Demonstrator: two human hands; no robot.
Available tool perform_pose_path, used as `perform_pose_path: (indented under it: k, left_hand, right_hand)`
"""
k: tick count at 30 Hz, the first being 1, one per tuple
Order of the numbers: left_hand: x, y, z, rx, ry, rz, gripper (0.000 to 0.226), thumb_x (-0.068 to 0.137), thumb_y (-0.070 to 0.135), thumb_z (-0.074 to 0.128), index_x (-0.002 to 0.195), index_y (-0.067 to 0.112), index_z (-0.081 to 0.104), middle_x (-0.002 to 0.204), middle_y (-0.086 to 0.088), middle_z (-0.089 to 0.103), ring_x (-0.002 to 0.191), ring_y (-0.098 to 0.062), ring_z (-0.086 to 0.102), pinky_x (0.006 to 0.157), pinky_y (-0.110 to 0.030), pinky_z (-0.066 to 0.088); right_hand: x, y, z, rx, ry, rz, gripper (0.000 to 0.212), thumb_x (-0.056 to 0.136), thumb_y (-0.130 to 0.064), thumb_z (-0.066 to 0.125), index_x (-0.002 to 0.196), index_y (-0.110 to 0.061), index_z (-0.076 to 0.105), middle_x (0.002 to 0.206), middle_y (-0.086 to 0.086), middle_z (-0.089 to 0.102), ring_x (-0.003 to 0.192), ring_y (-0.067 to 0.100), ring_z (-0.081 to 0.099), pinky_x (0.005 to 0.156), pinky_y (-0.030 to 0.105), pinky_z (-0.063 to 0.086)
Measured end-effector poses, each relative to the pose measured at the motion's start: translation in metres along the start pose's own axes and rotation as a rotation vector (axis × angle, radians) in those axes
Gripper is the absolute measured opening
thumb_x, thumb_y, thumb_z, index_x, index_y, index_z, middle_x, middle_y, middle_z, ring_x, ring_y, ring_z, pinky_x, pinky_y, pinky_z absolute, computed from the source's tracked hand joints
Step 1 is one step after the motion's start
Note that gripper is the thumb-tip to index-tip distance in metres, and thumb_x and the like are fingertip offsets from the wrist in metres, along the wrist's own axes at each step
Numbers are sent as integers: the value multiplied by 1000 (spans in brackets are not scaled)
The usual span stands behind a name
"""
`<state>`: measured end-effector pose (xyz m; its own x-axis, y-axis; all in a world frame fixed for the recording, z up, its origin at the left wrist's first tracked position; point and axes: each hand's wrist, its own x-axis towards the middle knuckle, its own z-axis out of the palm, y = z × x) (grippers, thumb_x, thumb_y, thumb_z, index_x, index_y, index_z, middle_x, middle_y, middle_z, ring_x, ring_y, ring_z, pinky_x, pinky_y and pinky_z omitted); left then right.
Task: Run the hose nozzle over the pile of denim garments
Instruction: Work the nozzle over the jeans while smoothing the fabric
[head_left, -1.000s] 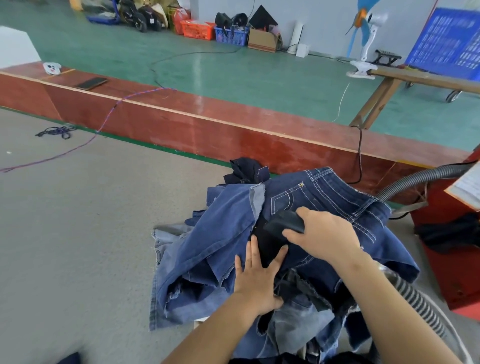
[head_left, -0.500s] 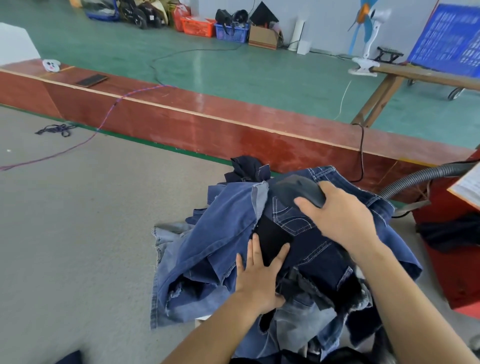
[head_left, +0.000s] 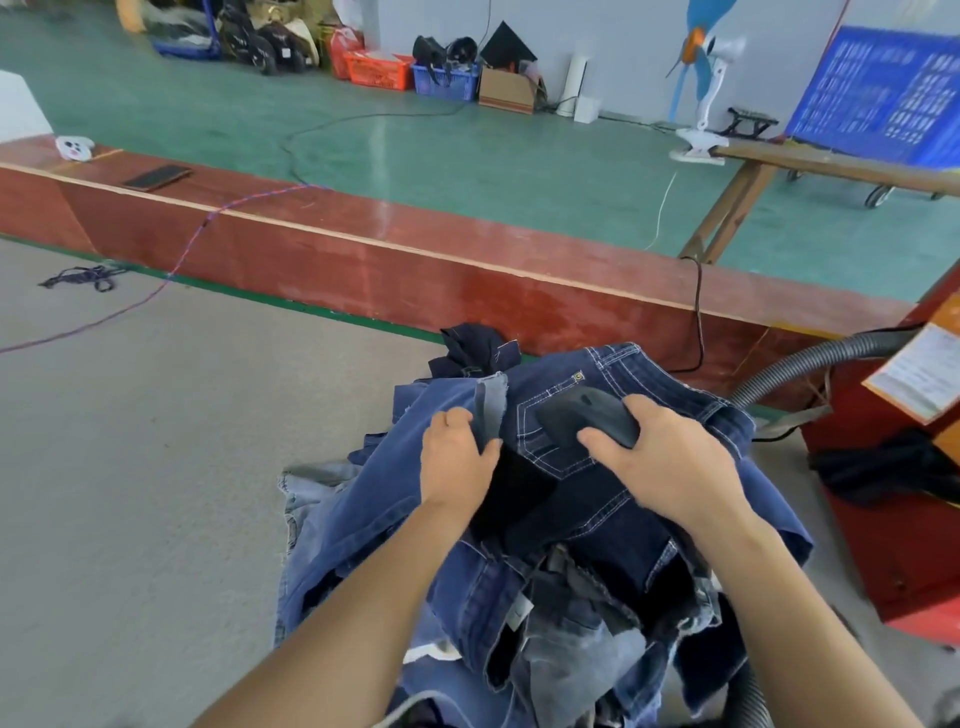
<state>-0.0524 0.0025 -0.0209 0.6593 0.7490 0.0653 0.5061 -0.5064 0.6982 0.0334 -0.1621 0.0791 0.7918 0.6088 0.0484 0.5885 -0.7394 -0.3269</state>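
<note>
A pile of denim garments (head_left: 524, 582) in dark and pale blue lies on the grey work surface (head_left: 145, 493) in front of me. My right hand (head_left: 660, 462) grips the dark hose nozzle (head_left: 582, 413), which rests on the back pocket of the top pair of jeans. Its ribbed grey hose (head_left: 810, 364) curves away to the right. My left hand (head_left: 457, 462) pinches a pale folded edge of denim at the pile's upper left, just left of the nozzle.
A red wooden ledge (head_left: 363, 260) runs across behind the pile, with a phone (head_left: 156, 177) on it and cables draped over it. A red machine (head_left: 909, 493) stands close on the right. Beyond is green floor with crates, a fan and a wooden bench.
My right hand slid the nozzle up the pile, away from me, onto the jeans' back pocket. My left hand left its flat rest lower on the pile and took hold of the denim edge higher up.
</note>
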Motion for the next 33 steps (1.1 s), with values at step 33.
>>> perform_pose_path:
  k: [33]
  left_hand:
    - [-11,3,19,-1057,110,-484,29,92,-10,53,113,6,63,112,-9,65,103,-17,60,96,-30,48]
  right_hand:
    - [-4,24,-27,115,-167,30,35,80,-59,59,77,-25,52,54,-3,63,39,12,59,60,31,49]
